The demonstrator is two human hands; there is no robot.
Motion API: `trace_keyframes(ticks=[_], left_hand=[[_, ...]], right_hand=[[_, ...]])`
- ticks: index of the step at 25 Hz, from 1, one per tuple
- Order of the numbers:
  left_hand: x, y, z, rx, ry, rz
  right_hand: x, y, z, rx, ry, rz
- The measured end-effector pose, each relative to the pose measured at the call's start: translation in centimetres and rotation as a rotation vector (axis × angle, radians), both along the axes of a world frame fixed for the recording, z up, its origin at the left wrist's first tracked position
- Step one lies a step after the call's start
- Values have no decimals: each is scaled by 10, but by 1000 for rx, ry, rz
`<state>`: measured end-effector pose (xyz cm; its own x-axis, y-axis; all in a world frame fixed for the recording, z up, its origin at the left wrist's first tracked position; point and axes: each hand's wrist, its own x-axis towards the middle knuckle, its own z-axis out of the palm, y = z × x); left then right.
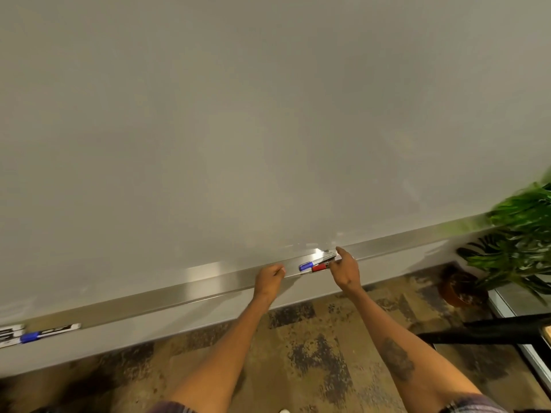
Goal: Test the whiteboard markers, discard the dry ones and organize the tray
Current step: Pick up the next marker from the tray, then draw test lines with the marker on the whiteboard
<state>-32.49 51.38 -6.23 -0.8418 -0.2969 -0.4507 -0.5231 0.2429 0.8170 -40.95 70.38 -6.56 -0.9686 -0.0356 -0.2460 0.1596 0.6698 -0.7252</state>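
Judged an early step: choosing a marker to test, with no ink visible on the whiteboard. Right hand at the tail ends of a small bunch of markers lying in the tray, index raised, other fingers down at the barrels. Pinching or merely touching: impossible to tell, too small and soft to read. Left hand just past the bunch's capped ends, opposite the right hand, fingers curled against the tray's front lip. Nothing seen inside them; whether clasping the lip or only resting there, again impossible to tell.

As for the bunch: at least two, side by side along the tray, between the two hands. Blue cap and red cap pointing toward the left hand, pale barrels running in under the right fingertips. Caps on. Possibly a third, darker one behind; unclear.

Next, most likely: close on a single barrel, lift it clear without rolling its neighbours off the lip, pull the cap with the left hand, then try a stroke on the board just above the grip.

More markers well beyond the left hand, toward the tray's far end, one of them blue-capped, probably due the same test.
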Motion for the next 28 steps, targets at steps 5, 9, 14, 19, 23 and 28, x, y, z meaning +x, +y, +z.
trace_keyframes(ticks=[5, 9, 14, 19, 23, 28], left_hand=[[-24, 35, -17, 103, -163, 20], [-32, 47, -19, 225, -201, 112], [-36, 53, -17, 385, -220, 237], [-40, 55, -22, 457, -189, 296], [-32, 46, -22, 455, -114, 361], [-23, 23, -14, 410, 3, 470]], right_hand=[[-11, 7, -5, -15, -35, -6], [-16, 9, -11, -21, -62, 39], [-19, 12, -23, -57, -71, 30], [-19, 13, -25, -55, -95, -17], [-12, 7, -22, -94, -40, -105], [-1, -10, -16, -219, 29, -167]])
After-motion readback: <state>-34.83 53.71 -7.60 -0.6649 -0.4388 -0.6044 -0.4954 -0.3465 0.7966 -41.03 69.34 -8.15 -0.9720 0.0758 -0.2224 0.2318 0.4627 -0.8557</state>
